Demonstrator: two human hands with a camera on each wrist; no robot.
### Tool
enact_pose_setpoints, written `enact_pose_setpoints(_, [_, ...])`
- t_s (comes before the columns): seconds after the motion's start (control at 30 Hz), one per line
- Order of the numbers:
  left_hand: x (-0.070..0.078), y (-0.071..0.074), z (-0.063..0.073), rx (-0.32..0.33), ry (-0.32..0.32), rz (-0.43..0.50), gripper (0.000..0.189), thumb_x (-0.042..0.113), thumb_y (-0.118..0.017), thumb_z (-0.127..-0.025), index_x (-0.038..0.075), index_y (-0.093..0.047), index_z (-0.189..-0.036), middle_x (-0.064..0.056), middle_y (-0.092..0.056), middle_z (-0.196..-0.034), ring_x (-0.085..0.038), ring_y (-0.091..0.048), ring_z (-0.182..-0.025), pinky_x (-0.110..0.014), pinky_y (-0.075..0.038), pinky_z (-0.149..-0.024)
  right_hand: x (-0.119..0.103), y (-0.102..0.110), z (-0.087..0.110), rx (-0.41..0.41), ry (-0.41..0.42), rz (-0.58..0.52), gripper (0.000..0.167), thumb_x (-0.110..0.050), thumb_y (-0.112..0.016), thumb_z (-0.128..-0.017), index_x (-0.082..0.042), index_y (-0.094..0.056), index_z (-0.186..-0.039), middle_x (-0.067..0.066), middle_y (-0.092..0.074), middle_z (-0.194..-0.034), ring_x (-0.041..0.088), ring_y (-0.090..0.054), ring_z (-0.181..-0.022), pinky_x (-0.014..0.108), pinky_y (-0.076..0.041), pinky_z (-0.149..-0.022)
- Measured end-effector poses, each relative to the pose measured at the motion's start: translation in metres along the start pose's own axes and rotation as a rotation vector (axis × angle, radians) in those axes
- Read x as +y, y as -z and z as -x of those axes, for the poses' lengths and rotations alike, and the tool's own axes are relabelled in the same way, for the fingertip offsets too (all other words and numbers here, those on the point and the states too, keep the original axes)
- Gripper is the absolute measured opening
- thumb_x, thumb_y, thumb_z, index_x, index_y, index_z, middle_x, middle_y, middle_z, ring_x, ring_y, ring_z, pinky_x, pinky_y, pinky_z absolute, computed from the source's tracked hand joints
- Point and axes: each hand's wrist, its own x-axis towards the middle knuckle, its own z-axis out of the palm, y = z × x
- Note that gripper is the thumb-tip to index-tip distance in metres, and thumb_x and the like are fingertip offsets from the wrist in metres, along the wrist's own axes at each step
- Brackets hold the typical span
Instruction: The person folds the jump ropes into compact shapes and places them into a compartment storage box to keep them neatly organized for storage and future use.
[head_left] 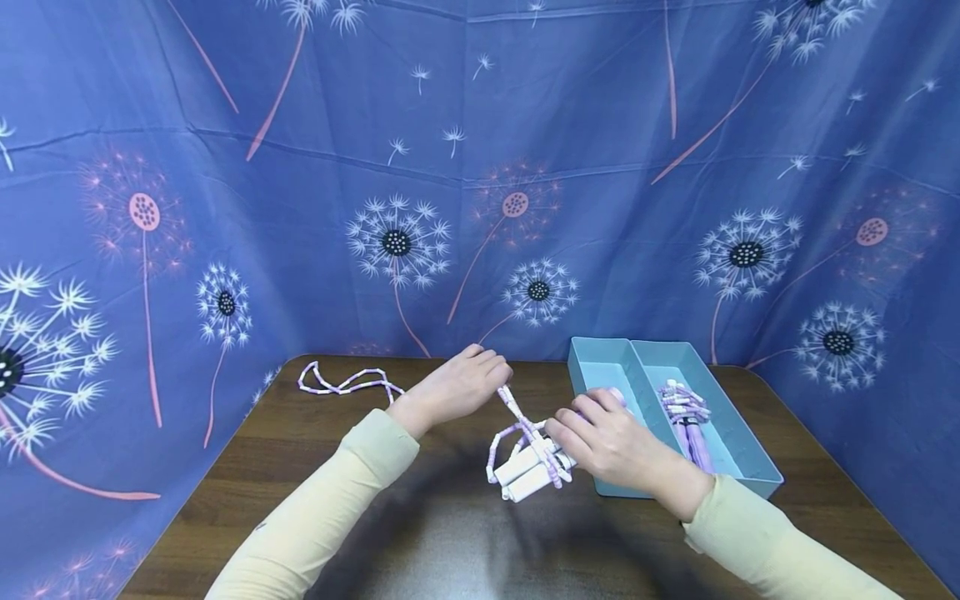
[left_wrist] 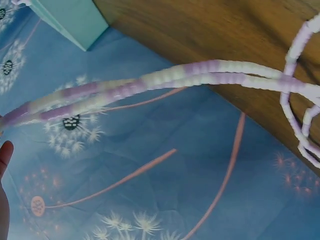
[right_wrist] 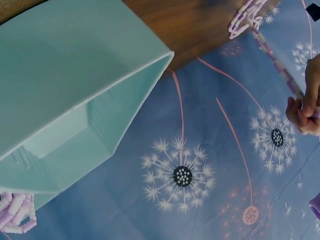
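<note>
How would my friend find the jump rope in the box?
On the brown table sits a blue-green box with two compartments. In its right-hand compartment lies a bundled jump rope. Its handles are purple, but the rope beside the right hand has white handles.

Lilac-white beaded rope [left_wrist: 210, 66] — gathered about two pale handles [head_left: 528, 482], far loop [head_left: 341, 389] slack.

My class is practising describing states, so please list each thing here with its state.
Rope: partly bundled, with a loose loop on the table
White handles: side by side, rope looped across them
Left hand: gripping the rope
Right hand: holding the rope's bundled end
Tray: open, divided in two
Other rope: bundled, in the tray's right side
Cloth: hanging, creased
</note>
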Motion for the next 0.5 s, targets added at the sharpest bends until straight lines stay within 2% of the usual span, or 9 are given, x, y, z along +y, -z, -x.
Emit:
enact_pose_setpoints(0.13, [-0.001, -0.005, 0.002, 0.018, -0.02, -0.083, 0.016, 0.015, -0.035, -0.097, 0.012, -0.05, -0.092, 0.003, -0.052, -0.085, -0.016, -0.049, -0.079, -0.031, -0.038, -0.076, 0.004, 0.002, -0.002, 0.03, 0.003, 0.011, 0.019, 0.0, -0.04, -0.091, -0.004, -0.058, -0.089, 0.006, -0.058, -0.079, 0.023, -0.052, -0.065, 0.038, -0.043, -0.063])
enact_pose_setpoints(0.23, [-0.001, -0.008, 0.004, 0.028, -0.029, -0.11, 0.017, 0.013, -0.034, -0.098, 0.011, -0.05, -0.092, 0.003, -0.052, -0.085, -0.016, -0.049, -0.078, -0.031, -0.038, -0.076, 0.005, 0.003, -0.003, 0.046, 0.01, 0.016, 0.018, -0.001, -0.041, -0.092, -0.003, -0.059, -0.088, 0.006, -0.059, -0.078, 0.023, -0.052, -0.065, 0.038, -0.043, -0.062])
enact_pose_setpoints(0.5, [0.0, -0.019, 0.012, -0.038, 0.016, -0.059, 0.016, 0.012, -0.034, -0.096, 0.01, -0.05, -0.093, 0.001, -0.053, -0.085, -0.017, -0.05, -0.079, -0.032, -0.038, -0.074, 0.005, 0.006, -0.003, 0.073, 0.024, 0.009, 0.019, -0.003, -0.041, -0.093, -0.002, -0.059, -0.089, 0.007, -0.061, -0.079, 0.024, -0.054, -0.065, 0.039, -0.043, -0.062])
